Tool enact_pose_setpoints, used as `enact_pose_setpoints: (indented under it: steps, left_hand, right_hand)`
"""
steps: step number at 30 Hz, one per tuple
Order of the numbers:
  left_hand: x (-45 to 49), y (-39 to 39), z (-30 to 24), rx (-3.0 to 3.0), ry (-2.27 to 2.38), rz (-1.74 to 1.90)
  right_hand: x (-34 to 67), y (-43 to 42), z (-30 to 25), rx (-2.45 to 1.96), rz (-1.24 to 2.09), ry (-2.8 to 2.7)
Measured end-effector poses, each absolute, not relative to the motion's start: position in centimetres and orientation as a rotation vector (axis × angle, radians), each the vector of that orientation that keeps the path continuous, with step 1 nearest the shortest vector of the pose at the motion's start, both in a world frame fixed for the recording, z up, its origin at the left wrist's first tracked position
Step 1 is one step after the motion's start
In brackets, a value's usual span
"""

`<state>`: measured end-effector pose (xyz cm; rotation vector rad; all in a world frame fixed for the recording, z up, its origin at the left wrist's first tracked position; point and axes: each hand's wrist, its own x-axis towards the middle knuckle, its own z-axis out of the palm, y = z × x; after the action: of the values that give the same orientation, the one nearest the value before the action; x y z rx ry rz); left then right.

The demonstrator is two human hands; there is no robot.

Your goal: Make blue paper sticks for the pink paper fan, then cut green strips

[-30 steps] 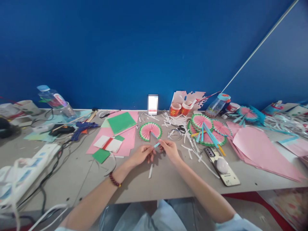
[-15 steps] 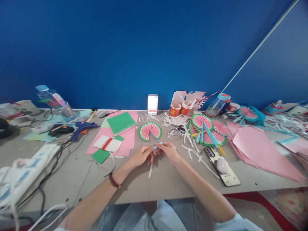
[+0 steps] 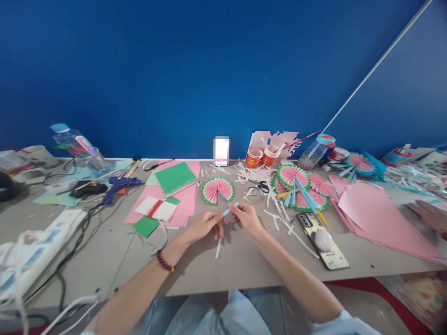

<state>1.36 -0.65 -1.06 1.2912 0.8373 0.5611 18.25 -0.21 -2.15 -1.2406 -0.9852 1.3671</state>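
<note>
A light-blue paper strip (image 3: 230, 209) slants between my two hands over the middle of the table. My left hand (image 3: 206, 225) pinches its lower end, with the other fingers curled beneath. The fingers of my right hand (image 3: 247, 218) are closed on the upper part of the strip. Just beyond lies a pleated watermelon paper fan (image 3: 211, 190), pink with a green edge and a gap at the bottom. A thin blue stick runs from the fan's centre toward my right fingers; its near end is hidden. Below my hands is a white paper scrap (image 3: 218, 249).
Green sheets (image 3: 176, 178), pink paper and a blue glue gun (image 3: 118, 187) lie left. At right are finished fans (image 3: 294, 177), scissors (image 3: 262, 187), a phone (image 3: 333, 256), paper cups (image 3: 254, 158) and pink sheets (image 3: 377, 214). Another person's hand (image 3: 431, 215) rests at the right edge.
More of the blue strip shows between my hands, and its slant is clearer. My right hand has shifted slightly. The other person's hand has come further into view at the right.
</note>
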Motion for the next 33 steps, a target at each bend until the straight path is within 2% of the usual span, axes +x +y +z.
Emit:
enact_pose_setpoints:
  steps: [9,20,27,33]
  left_hand:
    - [1.44,-0.63,-1.31,1.29,0.858,0.605]
    - [1.44,-1.0,-1.06,1.379,0.867,0.637]
    - [1.52,-0.72,-1.43,1.302,0.867,0.591]
    - [0.97,-0.54,-0.85,1.254,0.882,0.523]
  right_hand:
    - [18.32,-0.2,-2.42,-1.238,1.372,-0.998]
    - [18.24,-0.59,-2.15,-1.045,1.758,-1.077]
    - [17.98,-0.44,-2.24,-1.119,1.542,-1.076]
    - [17.95,-0.26,-2.33,-1.185,1.506,-0.944]
